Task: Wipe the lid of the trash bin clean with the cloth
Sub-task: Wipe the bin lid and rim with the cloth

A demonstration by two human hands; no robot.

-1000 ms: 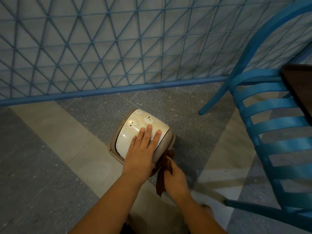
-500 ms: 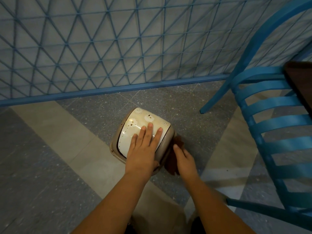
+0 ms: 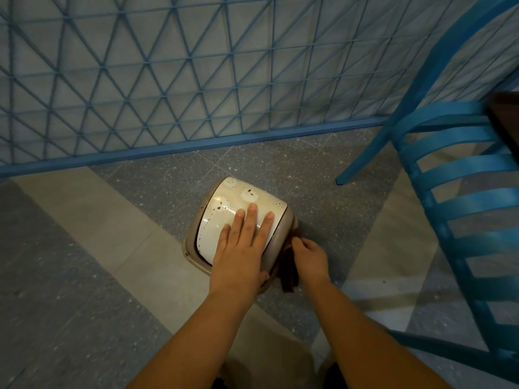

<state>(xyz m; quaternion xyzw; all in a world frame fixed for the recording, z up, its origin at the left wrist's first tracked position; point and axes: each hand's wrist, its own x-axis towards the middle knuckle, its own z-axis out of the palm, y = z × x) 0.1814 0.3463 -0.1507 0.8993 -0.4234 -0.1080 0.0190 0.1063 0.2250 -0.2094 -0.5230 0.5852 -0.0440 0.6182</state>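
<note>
A small beige trash bin (image 3: 190, 249) stands on the floor, seen from above. Its white swing lid (image 3: 224, 214) carries brown spots and smears toward the far edge. My left hand (image 3: 241, 245) lies flat on the lid, fingers straight and spread, thumb wrapped over the bin's near rim. A dark brown cloth (image 3: 289, 272) hangs against the bin's right side. My right hand (image 3: 310, 256) grips the cloth there, fingers curled into it against the bin's right wall.
A blue slatted chair (image 3: 463, 192) stands close on the right, one leg (image 3: 362, 161) on the floor beyond the bin. A dark tabletop corner (image 3: 505, 113) shows at the right edge. A blue lattice wall (image 3: 196, 80) runs behind the bin.
My right hand rose with the cloth from below the bin's near corner to its right side. My left hand stayed flat on the lid.
</note>
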